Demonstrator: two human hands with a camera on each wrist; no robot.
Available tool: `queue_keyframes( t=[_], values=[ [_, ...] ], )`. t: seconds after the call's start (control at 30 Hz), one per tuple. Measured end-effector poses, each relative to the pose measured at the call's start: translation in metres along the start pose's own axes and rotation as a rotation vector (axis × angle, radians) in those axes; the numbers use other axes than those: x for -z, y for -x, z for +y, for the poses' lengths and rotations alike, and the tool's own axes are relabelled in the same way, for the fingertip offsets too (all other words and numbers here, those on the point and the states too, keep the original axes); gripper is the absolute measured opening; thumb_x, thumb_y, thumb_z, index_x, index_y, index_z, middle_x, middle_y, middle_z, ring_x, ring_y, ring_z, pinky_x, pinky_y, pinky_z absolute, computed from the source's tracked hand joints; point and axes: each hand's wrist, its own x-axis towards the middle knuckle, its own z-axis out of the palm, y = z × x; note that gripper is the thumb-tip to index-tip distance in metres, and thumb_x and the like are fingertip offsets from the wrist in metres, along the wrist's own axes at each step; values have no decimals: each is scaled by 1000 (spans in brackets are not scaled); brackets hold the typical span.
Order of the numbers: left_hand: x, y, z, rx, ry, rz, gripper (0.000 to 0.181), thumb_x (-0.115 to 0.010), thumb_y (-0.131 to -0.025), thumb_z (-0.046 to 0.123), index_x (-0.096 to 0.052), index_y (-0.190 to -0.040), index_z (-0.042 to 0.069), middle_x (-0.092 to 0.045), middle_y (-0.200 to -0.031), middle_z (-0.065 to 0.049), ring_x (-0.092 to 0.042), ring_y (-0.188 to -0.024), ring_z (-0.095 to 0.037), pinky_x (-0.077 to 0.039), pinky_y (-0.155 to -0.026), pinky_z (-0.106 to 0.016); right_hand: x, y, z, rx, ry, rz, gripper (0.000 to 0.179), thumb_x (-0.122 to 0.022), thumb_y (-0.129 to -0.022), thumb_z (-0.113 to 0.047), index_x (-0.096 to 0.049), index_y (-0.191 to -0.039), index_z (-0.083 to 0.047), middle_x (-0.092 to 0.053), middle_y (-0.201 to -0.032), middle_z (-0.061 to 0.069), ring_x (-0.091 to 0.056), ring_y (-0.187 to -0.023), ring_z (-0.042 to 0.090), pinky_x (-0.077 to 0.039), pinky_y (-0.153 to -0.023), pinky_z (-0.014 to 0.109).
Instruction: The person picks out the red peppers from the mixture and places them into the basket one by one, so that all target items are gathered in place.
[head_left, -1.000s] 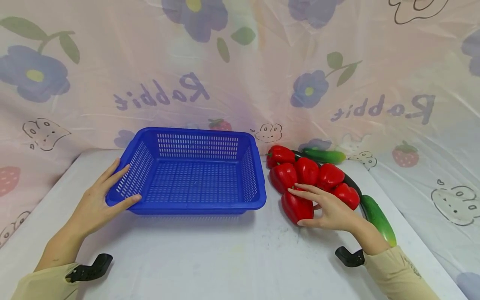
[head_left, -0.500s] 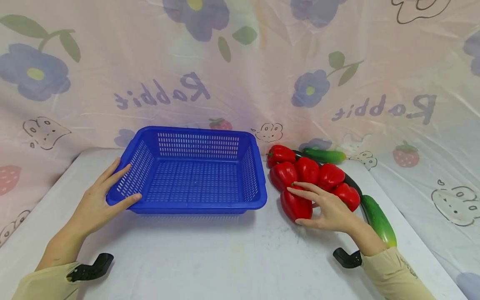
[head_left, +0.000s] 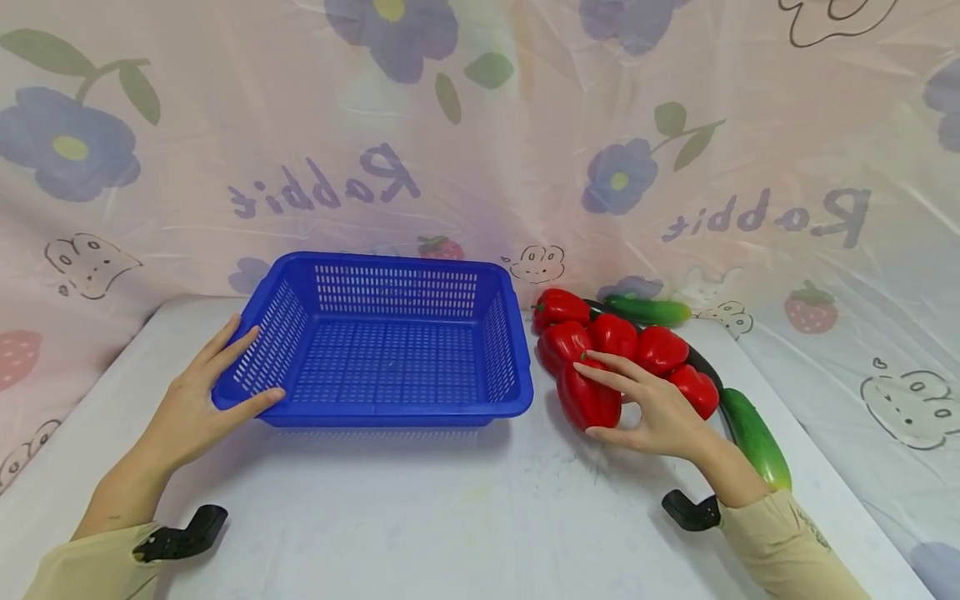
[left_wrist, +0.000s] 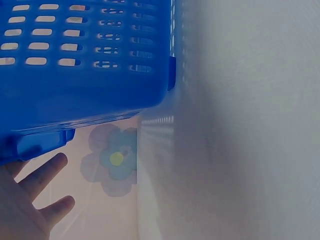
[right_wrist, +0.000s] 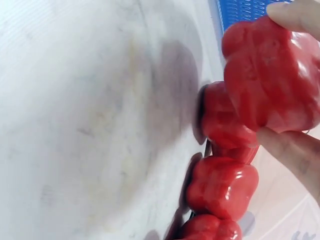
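In the head view, my right hand grips a red bell pepper between thumb and fingers. The right wrist view shows this bell pepper raised over the white table, its shadow beneath. My left hand rests at the left side of a blue plastic basket, thumb over the front left corner and fingers spread along the rim. From the left wrist, the extended fingers show beside the basket's outer wall. The basket's slotted floor is bare.
Several more red bell peppers sit in a cluster behind and beside the right hand. A green cucumber lies along the right, another cucumber at the back. A dark, slim vegetable curves behind the peppers. A patterned curtain hangs behind the table.
My right hand has shifted slightly left and away from me, raising the gripped bell pepper a little. The left hand and the basket have stayed in place.
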Motion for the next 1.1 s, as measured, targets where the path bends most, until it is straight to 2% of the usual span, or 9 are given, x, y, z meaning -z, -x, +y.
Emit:
queue_keyframes(
  t=[0.2, 0.37, 0.53, 0.77, 1.1],
  values=[
    [0, -1, 1, 19, 23, 0, 85, -72, -83, 34, -25, -153, 23, -5, -163, 0, -6, -145, -47, -13, -98, -81, 5, -5, -3, 17, 37, 39, 84, -88, -64, -30, -51, -140, -25, -49, -142, 7, -59, -114, 21, -59, -71, 29],
    [-1, 0, 1, 15, 31, 1, 86, -72, -83, 34, -25, -153, 23, -6, -163, -2, -6, -145, -47, -12, -99, -81, 7, -10, -3, 28, 27, 48, 85, -88, -64, -28, -50, -140, -23, -49, -142, 8, -58, -116, 22, -60, -74, 31],
    [-1, 0, 1, 17, 35, 0, 86, -72, -83, 34, -24, -153, 23, -6, -163, -3, -6, -145, -47, -12, -98, -81, 8, -17, -4, 55, 25, 65, 85, -88, -64, -27, -51, -140, -22, -49, -142, 9, -60, -114, 23, -60, -72, 31],
    [1, 0, 2, 24, 15, 3, 86, -72, -83, 36, -24, -153, 22, -6, -163, -3, -8, -145, -47, -14, -99, -80, 11, -29, -6, 86, 16, 86, 86, -89, -63, -26, -51, -140, -21, -49, -142, 9, -63, -106, 17, -59, -70, 27],
    [1, -1, 3, 38, 10, -22, 88, -71, -84, 38, -20, -154, 22, -4, -163, -4, -5, -144, -48, -13, -99, -81, 19, -42, -14, 40, 5, 79, 86, -88, -65, -31, -49, -142, -26, -45, -146, 5, -57, -118, 22, -60, -72, 29]
  ],
)
